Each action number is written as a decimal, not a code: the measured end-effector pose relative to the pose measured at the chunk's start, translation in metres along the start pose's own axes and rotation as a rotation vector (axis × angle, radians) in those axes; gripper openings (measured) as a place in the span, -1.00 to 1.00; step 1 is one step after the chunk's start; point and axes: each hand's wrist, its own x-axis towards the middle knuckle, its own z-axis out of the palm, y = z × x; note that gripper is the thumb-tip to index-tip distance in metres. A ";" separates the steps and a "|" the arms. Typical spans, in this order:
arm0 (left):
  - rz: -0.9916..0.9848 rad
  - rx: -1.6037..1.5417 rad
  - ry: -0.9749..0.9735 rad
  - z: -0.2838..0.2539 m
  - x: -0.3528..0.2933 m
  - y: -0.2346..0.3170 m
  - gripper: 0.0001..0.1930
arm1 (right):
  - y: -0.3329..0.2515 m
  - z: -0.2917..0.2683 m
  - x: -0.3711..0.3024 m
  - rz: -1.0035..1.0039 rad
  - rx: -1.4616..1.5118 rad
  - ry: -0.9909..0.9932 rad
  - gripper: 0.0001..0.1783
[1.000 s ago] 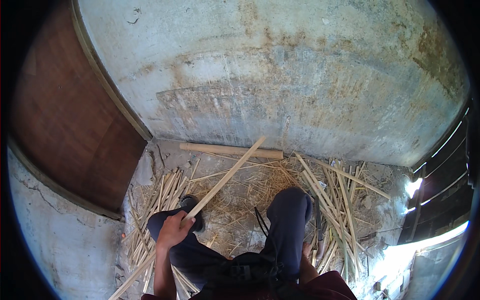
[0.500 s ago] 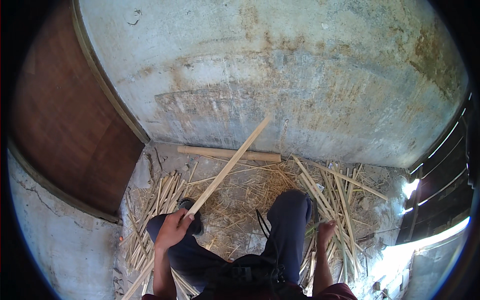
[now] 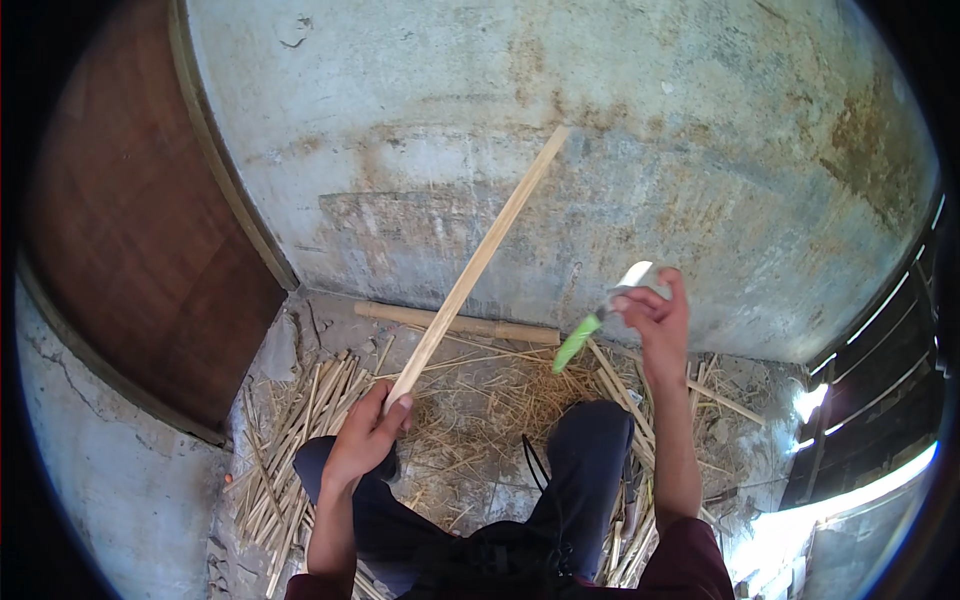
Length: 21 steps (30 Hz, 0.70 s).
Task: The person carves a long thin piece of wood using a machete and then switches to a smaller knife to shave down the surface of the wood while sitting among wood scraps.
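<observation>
In the head view, my left hand (image 3: pixel 366 437) is closed around a pale stick (image 3: pixel 483 258) slanting up before the wall (image 3: pixel 720 190). My right hand (image 3: pixel 660 325) pinches a green-handled knife (image 3: pixel 579 341) near its blade, right of the stick; that loose-looking hold could let it slip and cut me.

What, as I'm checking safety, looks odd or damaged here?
The right hand awkwardly holds the blurred green-and-silver tool near its silver end, apparently not by the green part. The back wall is stained brown, and the lower left wall is cracked.
</observation>
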 end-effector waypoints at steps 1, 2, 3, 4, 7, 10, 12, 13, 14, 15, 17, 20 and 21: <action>0.019 -0.050 0.001 -0.001 0.003 0.003 -0.75 | -0.002 0.025 0.003 0.052 0.058 -0.098 -0.36; 0.040 -0.104 -0.001 0.000 0.008 0.005 -0.73 | 0.000 0.045 0.008 0.103 0.071 -0.175 -0.37; 0.039 -0.112 0.010 0.000 0.014 0.007 -0.73 | 0.005 0.062 0.012 0.153 0.083 -0.251 -0.38; 0.010 -0.221 -0.026 0.002 0.023 0.010 -0.73 | 0.010 0.075 0.015 0.181 0.096 -0.315 -0.40; -0.014 -0.350 -0.018 -0.006 0.034 0.009 -0.71 | 0.026 0.129 0.014 0.262 0.053 -0.459 -0.41; -0.026 -0.357 -0.013 -0.015 0.044 -0.014 -0.67 | 0.053 0.154 0.013 0.295 0.047 -0.530 -0.41; 0.009 -0.333 -0.040 -0.011 0.048 -0.015 -0.62 | 0.065 0.162 0.016 0.407 0.076 -0.534 -0.42; 0.006 -0.373 -0.043 -0.010 0.053 -0.019 -0.56 | 0.072 0.164 0.016 0.409 0.073 -0.540 -0.42; 0.006 -0.377 -0.038 -0.007 0.056 -0.022 -0.56 | 0.079 0.166 0.017 0.412 0.075 -0.526 -0.42; 0.022 -0.401 -0.031 -0.005 0.059 -0.025 -0.53 | 0.086 0.167 0.017 0.414 0.076 -0.511 -0.42; 0.033 -0.428 -0.021 -0.003 0.065 -0.032 -0.51 | 0.101 0.169 0.017 0.423 0.081 -0.505 -0.42; 0.077 -0.300 0.057 0.000 0.071 -0.040 -0.47 | 0.115 0.171 0.011 0.453 0.100 -0.481 -0.42; 0.054 -0.296 0.052 0.002 0.073 -0.042 -0.47 | 0.118 0.172 0.010 0.472 0.112 -0.462 -0.42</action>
